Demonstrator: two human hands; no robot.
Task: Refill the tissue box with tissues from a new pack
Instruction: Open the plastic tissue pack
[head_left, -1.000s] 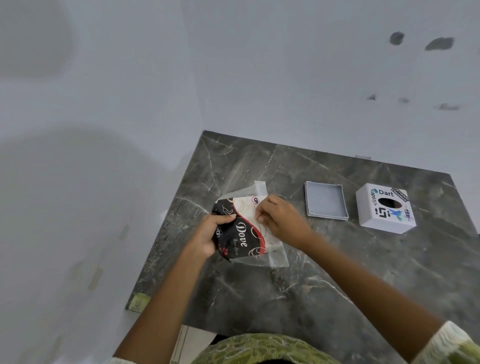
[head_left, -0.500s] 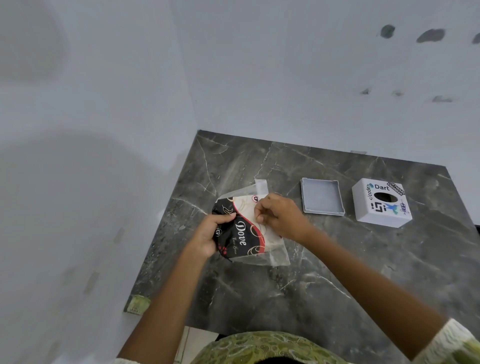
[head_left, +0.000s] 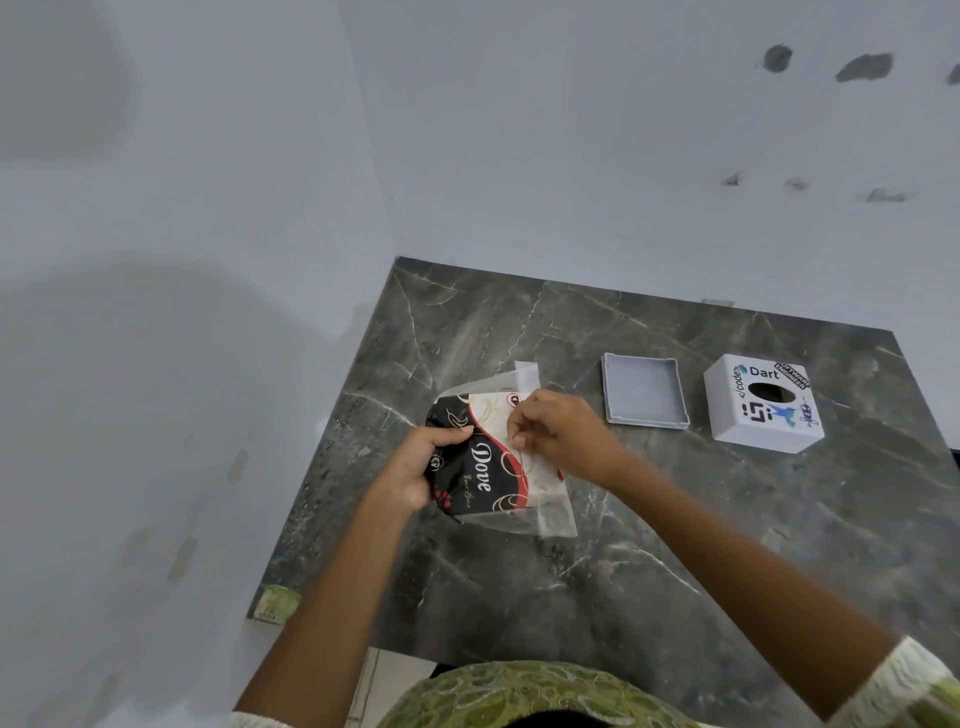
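A new tissue pack (head_left: 485, 465), black, cream and red with "Dove" printed on it and clear plastic ends, is held just above the dark marble table (head_left: 597, 582). My left hand (head_left: 415, 467) grips its left black edge. My right hand (head_left: 558, 434) pinches the wrapper on its upper right side. To the right lies the grey tray-like base (head_left: 644, 392) of the tissue box, open side up. Further right stands the white tissue box cover (head_left: 763, 405), with stickers and an oval hole on top.
White walls meet in a corner behind the table. The table's left edge runs close to the left wall, with a small green patch (head_left: 275, 603) at its near left corner. My green patterned clothing (head_left: 519, 696) shows at the bottom.
Both hands stay on the pack; the right hand's fingers have shifted slightly on the wrapper. The box parts have not moved on the table.
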